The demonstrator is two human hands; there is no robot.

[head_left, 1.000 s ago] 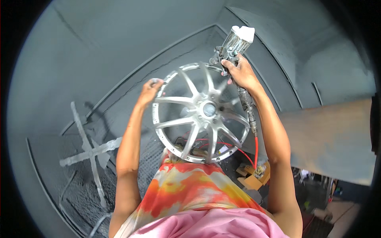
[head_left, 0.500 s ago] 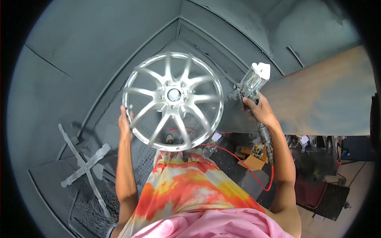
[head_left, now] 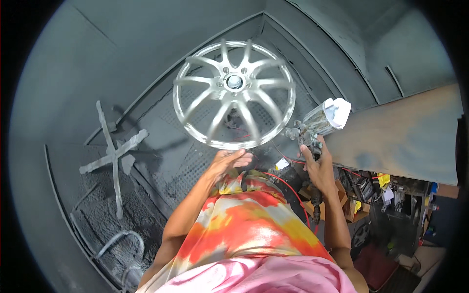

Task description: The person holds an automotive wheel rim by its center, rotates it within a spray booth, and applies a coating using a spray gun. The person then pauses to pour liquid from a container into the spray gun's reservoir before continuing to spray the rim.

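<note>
A silver multi-spoke wheel rim (head_left: 263, 82), its spokes slightly blurred, is high in the middle of the view; what supports it is hidden. Just below its near edge is my left hand (head_left: 229, 161), fingers stretched out; I cannot tell whether they touch the rim. My right hand (head_left: 320, 168) is wrapped round a paint-spattered spray gun (head_left: 308, 139) with a metal cup and white top (head_left: 337, 112), right of the rim. Its nozzle is near the rim's lower right. A red hose (head_left: 293, 191) loops below, partly hidden by my clothing and arm.
A grey-coated booth wall (head_left: 88, 58) surrounds the rim. At left stands a coated cross-shaped bracket (head_left: 113, 158) with hose loops below it. A broad stained panel (head_left: 400, 136) lies at right. Cardboard boxes (head_left: 356, 210) and mixed clutter sit on the floor at lower right.
My left hand has moved from the rim's left side to below its near edge. My right hand and gun have dropped lower. The rim now appears higher and farther from my body than half a second ago.
</note>
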